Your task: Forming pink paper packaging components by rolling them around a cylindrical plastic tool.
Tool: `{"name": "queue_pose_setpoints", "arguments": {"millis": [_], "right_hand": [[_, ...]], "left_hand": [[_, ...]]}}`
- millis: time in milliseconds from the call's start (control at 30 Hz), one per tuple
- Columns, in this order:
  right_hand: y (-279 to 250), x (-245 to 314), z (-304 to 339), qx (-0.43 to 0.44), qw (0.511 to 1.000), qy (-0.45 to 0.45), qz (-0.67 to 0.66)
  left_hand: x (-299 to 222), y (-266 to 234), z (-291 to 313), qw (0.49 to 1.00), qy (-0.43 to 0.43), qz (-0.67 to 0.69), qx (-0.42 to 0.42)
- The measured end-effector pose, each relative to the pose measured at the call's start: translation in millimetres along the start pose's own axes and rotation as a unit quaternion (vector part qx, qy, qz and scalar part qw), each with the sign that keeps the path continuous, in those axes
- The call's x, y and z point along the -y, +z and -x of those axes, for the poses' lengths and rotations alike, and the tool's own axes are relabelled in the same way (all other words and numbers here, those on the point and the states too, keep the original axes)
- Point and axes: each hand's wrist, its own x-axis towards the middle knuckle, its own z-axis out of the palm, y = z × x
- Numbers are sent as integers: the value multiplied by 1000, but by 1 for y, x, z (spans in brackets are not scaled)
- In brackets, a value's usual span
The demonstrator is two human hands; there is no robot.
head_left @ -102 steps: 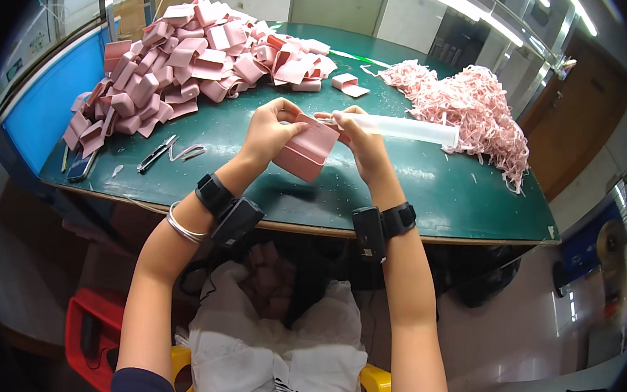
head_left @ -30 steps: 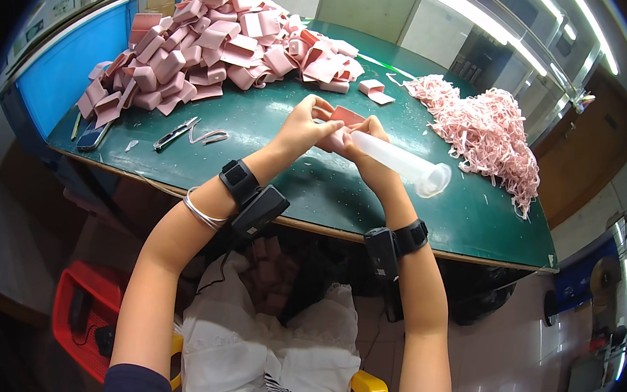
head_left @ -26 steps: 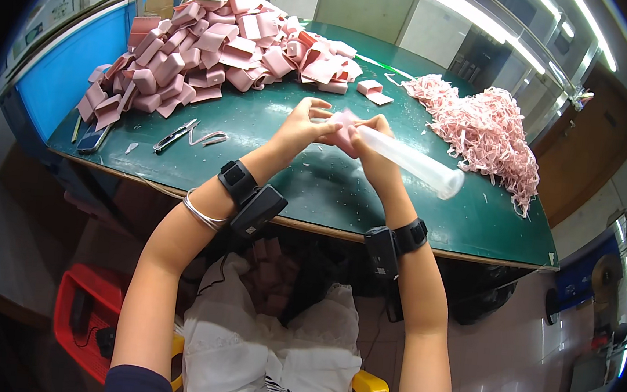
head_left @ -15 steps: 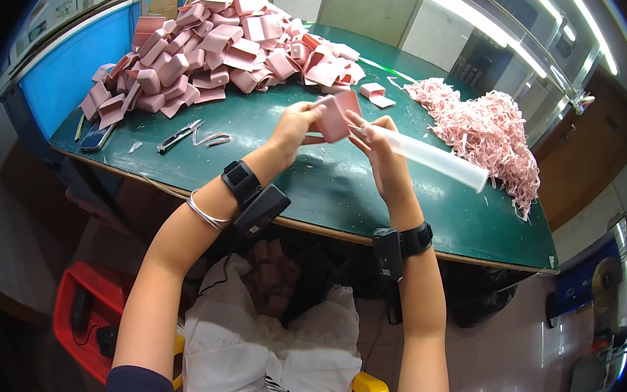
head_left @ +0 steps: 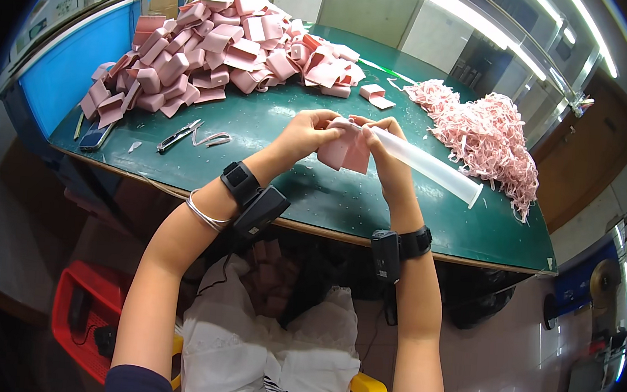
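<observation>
Above the near part of the green table, my left hand (head_left: 309,134) is closed on a pink case (head_left: 346,153), a small folded piece with a flap hanging down. My right hand (head_left: 385,146) is closed round the front end of a translucent white syringe (head_left: 433,168), whose flanged back end points right and toward me. The syringe's tip meets the upper edge of the case, where fingers of both hands come together. The tip itself is mostly hidden by the fingers.
A big heap of pink cases (head_left: 207,51) fills the back left of the green table (head_left: 255,184). One loose case (head_left: 375,95) lies beyond my hands. Pink trimmings (head_left: 491,136) are piled at right. A utility knife (head_left: 178,135) and a phone (head_left: 97,137) lie at left.
The pink case has been turned over, so its flap now hangs toward me. My hands have drawn closer together at its upper edge, and the syringe's back end has dipped slightly.
</observation>
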Motion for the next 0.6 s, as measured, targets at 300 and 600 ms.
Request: {"name": "queue_pose_setpoints", "arguments": {"millis": [300, 600], "right_hand": [[3, -3, -1, -10, 998, -39, 54], [2, -2, 1, -5, 998, -39, 56]], "left_hand": [[-1, 0, 0, 1000, 20, -22, 4], [-1, 1, 0, 999, 15, -41, 14]]}}
